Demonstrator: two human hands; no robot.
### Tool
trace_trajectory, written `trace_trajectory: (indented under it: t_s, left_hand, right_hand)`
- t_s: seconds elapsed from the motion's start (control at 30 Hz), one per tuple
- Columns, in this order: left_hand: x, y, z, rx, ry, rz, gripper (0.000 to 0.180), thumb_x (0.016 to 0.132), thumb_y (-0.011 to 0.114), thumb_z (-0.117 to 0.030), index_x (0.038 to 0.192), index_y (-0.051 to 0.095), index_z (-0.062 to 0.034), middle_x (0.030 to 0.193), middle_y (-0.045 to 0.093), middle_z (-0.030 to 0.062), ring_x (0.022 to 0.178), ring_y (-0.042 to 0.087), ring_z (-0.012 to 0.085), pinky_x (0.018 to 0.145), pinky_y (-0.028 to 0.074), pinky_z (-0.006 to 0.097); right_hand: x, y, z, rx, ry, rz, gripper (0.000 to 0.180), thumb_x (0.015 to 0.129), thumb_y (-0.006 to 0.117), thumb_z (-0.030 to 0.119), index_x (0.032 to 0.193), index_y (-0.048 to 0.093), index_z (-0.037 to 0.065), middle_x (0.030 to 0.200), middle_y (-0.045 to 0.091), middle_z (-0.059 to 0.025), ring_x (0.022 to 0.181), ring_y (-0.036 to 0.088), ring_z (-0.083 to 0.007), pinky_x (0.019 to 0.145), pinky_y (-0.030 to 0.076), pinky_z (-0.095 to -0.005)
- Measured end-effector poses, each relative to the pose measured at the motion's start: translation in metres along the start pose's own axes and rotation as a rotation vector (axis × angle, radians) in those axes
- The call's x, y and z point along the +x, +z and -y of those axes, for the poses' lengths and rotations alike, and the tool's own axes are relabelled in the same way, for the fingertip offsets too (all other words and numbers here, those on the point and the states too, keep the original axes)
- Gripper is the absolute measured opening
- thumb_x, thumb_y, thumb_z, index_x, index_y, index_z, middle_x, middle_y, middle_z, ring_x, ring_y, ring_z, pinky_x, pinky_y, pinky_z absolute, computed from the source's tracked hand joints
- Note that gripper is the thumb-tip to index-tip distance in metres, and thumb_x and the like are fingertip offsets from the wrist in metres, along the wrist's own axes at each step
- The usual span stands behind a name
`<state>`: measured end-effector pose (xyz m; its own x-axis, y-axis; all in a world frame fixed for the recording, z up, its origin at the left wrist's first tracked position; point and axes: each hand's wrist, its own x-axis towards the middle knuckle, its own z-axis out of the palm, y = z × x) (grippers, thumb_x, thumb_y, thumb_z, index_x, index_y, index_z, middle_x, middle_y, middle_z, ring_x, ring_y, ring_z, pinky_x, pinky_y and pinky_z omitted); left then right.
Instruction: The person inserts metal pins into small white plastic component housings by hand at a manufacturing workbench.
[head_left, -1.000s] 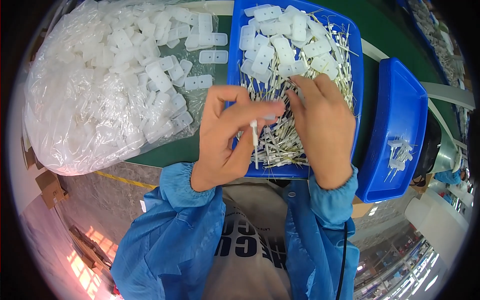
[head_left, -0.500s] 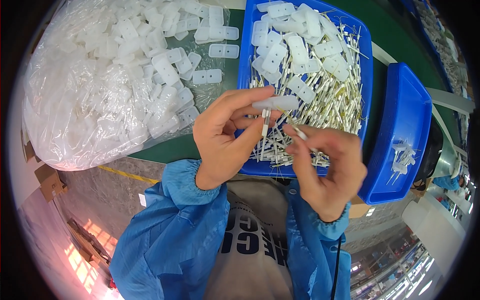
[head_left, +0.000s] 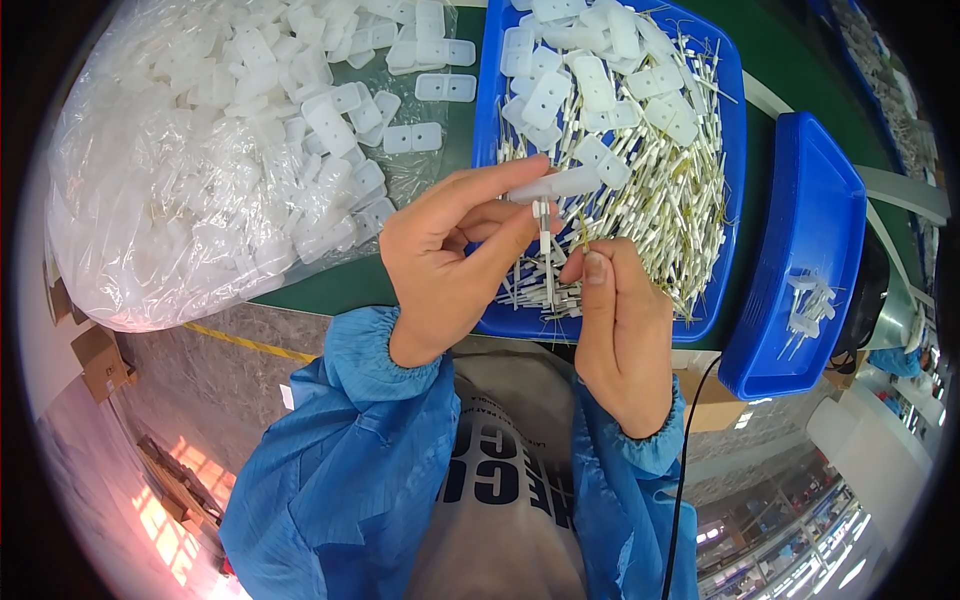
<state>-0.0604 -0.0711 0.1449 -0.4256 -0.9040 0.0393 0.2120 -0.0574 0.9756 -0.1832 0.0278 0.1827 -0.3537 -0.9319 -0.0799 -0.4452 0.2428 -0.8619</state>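
Between thumb and fingers, my left hand (head_left: 460, 240) grips a translucent white plastic plate (head_left: 572, 182), held tilted above the blue tray. A slim white tube-shaped part (head_left: 545, 245) points down from under that plate, beside my left thumb. To the right, my right hand (head_left: 625, 335) is closed in a pinch, thumb against forefinger. A thin yellowish wire (head_left: 585, 232) sticks up from its fingertips; the rest of the piece is hidden by the fingers. Beneath both hands, the large blue tray (head_left: 735, 190) holds a heap of slim white parts with wire ends (head_left: 675, 215) and several loose plates (head_left: 547, 100).
On the left, a clear plastic bag (head_left: 130, 240) spills many translucent plates across the green table (head_left: 315, 295). A smaller blue bin (head_left: 790, 215) at right holds a few plates with slim parts attached (head_left: 808, 305). A black cable (head_left: 685, 450) hangs near my right sleeve.
My right hand has moved left and slightly down, and its fingers have drawn together in a tighter pinch. The plate in my left hand has tilted, its right end higher.
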Motion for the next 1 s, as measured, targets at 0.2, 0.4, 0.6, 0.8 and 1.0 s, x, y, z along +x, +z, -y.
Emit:
trace_trajectory:
  t_s: [0.2,0.4,0.6,0.8,1.0]
  left_hand:
    - [0.000,0.000,0.000,-0.014,-0.009,0.008,0.033,0.084,0.064,0.015,0.116,0.065,0.0070,0.106,0.069,0.0159,0.090,0.072,0.0186,0.073,0.058,0.023]
    - [-0.001,0.000,-0.001,0.021,-0.036,-0.009,0.032,0.083,0.065,0.014,0.114,0.067,0.0063,0.106,0.069,0.0157,0.089,0.071,0.0174,0.073,0.058,0.023]
    - [0.000,0.001,0.002,0.047,0.023,0.013,0.031,0.082,0.066,0.013,0.111,0.069,0.0039,0.104,0.070,0.0143,0.090,0.071,0.0176,0.076,0.059,0.025]
    - [0.004,0.000,0.002,0.156,0.188,0.093,0.028,0.083,0.066,0.011,0.109,0.071,0.0016,0.106,0.071,0.0141,0.096,0.070,0.0182,0.079,0.060,0.027]
    - [0.003,0.002,0.004,0.085,0.080,0.027,0.027,0.084,0.064,0.012,0.108,0.071,0.0017,0.106,0.071,0.0143,0.096,0.070,0.0191,0.082,0.060,0.028]
  right_hand:
    - [-0.003,0.009,0.000,-0.196,-0.097,-0.198,0.009,0.094,0.063,0.008,0.098,0.057,0.003,0.067,0.063,-0.0108,0.051,0.062,-0.0248,0.046,0.045,-0.0339]
    - [-0.003,0.014,-0.001,-0.281,-0.130,-0.212,0.009,0.091,0.067,0.007,0.094,0.059,0.006,0.058,0.058,-0.0080,0.044,0.058,-0.0225,0.041,0.041,-0.0341]
    - [-0.002,0.003,0.007,-0.155,-0.027,-0.124,0.007,0.093,0.065,0.007,0.093,0.059,0.004,0.061,0.060,-0.0090,0.046,0.060,-0.0206,0.043,0.043,-0.0314]
    - [0.002,-0.007,0.011,-0.048,-0.019,-0.141,0.007,0.096,0.060,0.007,0.100,0.060,0.001,0.074,0.067,-0.0133,0.057,0.067,-0.0221,0.051,0.049,-0.0298]
    - [0.002,-0.007,0.012,-0.084,-0.067,-0.082,0.009,0.093,0.061,0.004,0.102,0.060,0.001,0.076,0.067,-0.0124,0.058,0.066,-0.0240,0.052,0.049,-0.0316]
